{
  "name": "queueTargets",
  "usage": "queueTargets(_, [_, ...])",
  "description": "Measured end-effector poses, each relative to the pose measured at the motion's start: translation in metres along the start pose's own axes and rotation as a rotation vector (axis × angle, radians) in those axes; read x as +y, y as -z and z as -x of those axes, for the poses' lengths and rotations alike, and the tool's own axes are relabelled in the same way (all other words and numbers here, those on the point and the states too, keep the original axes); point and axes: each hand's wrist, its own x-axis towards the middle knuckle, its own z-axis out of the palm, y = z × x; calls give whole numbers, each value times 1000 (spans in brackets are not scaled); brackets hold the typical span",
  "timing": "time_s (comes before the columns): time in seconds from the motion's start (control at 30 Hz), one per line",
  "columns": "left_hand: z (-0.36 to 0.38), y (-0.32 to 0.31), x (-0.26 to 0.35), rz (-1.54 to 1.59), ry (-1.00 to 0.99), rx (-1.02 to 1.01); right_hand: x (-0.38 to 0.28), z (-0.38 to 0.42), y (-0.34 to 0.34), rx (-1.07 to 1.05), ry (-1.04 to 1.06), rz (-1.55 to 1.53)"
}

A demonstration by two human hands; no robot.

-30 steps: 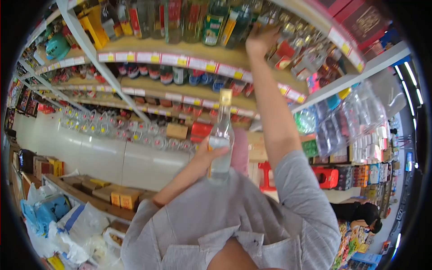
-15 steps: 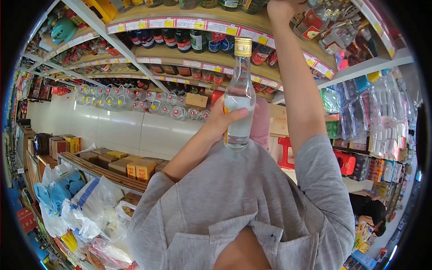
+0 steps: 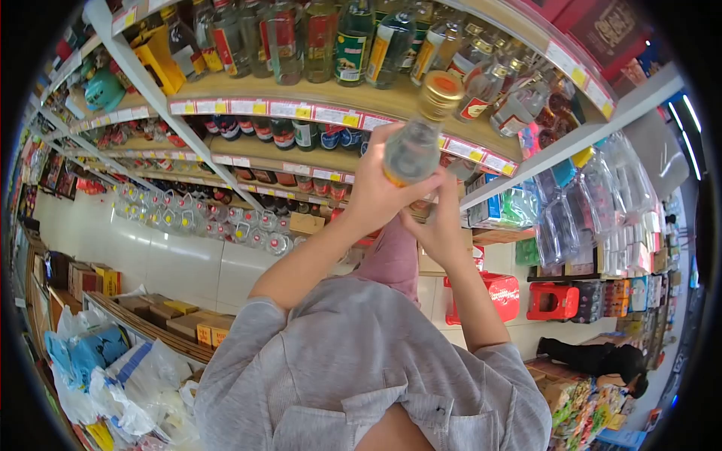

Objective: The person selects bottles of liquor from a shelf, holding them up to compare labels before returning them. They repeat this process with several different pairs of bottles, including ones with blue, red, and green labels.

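A clear glass bottle [image 3: 412,152] with a gold screw cap [image 3: 441,93] is held up before the shelves, slightly blurred and tilted with its cap to the upper right. My left hand [image 3: 378,184] wraps around its body from the left side. At its lower end, my right hand [image 3: 442,227] closes in from the right, its fingers against the bottle and partly hidden. Behind the cap, upright glass bottles [image 3: 391,49] line the upper shelf [image 3: 297,96]. Several small bottles [image 3: 481,94] with pale caps stand right of the cap.
Lower shelves carry more bottles, and large clear jugs [image 3: 180,214] stand on the floor at left. Red plastic stools [image 3: 553,301] are at right. Plastic bags [image 3: 150,376] and cardboard boxes [image 3: 188,323] lie at lower left. Another person [image 3: 602,359] is at far right.
My right hand has come down from the upper shelf to the bottle. The bottle has moved up and forward, tilting right. The view has shifted, showing more of the upper shelf.
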Motion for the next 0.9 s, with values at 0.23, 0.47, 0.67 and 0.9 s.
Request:
queueTargets(0.23, [-72,-29,-15,-412,-406,-162,57,-61,-7,289,-65,32])
queueTargets(0.47, [-142,-26,-27,-610,-400,4,72,-124,-5,334,-70,102])
queueTargets(0.67, [-160,-29,-27,-896,-224,-28,90,-134,-12,225,-244,167])
queueTargets(0.9, [-183,-34,-41,-950,-41,-25,84,-142,-17,276,-284,228])
